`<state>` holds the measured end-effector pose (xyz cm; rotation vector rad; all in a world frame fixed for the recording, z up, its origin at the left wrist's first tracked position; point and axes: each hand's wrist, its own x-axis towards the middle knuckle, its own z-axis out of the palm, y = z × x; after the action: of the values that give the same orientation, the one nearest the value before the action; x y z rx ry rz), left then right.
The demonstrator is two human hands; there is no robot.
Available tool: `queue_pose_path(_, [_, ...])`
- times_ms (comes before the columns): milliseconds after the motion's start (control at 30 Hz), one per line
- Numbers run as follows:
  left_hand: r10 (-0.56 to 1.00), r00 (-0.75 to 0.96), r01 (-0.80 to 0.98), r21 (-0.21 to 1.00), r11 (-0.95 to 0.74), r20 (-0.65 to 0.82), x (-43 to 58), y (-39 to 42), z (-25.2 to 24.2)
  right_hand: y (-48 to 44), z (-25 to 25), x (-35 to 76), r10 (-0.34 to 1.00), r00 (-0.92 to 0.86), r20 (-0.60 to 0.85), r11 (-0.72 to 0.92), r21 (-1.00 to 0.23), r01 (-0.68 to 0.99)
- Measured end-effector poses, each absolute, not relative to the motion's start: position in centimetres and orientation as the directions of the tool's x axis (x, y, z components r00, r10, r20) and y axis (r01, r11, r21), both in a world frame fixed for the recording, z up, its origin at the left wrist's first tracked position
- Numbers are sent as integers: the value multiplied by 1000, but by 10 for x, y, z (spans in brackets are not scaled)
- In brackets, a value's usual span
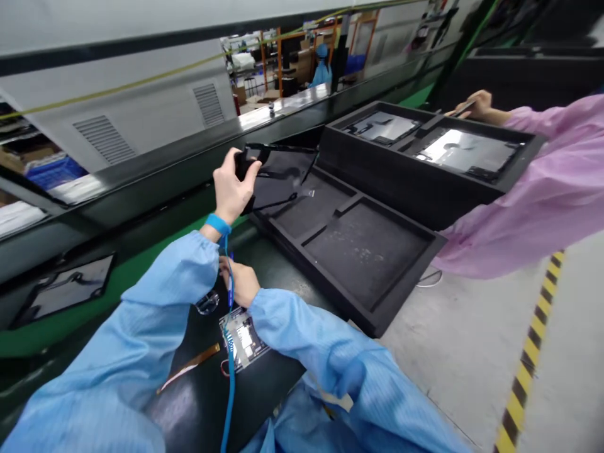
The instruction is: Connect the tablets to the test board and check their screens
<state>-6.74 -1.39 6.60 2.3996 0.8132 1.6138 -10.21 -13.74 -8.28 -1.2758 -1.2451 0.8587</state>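
Left hand clamped on a black component, held up just beside the black foam tray. Right hand apart and lower, grip unclear, above a circuit board, near the tray.

We have the bench before us, with a circuit board lying on it and a ribbon cable just to the board's left. Beyond the board sits a foam tray, and behind that tray stands a second foam tray holding two display panels side by side. A co-worker's sleeve reaches in from the right, above the floor, where hazard tape runs further right. To our left, another panel lies on the conveyor.
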Motion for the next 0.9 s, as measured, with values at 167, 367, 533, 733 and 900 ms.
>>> queue_pose_path(167, [484, 138, 436, 386, -813, 864, -192, -60, 99, -140, -79, -97, 948, 198, 249, 209, -957, 201])
queue_pose_path(367, [542, -94, 671, 455, -585, 835, -341, -153, 91, -154, -62, -97, 932, 263, 248, 220, -967, 132])
queue_pose_path(533, [414, -167, 894, 314, -320, 895, -409, -222, 70, -193, -24, -151, 996, -34, 83, 75, -977, -199])
queue_pose_path(733, [624, 305, 919, -50, -391, 720, -431, -269, 38, -225, 17, -241, 764, -626, -154, -556, -650, -519])
queue_pose_path(900, [900, 387, 841, 324, -434, 202, -421, -299, 11, -228, -21, -272, 899, -373, -228, -347, -890, -294])
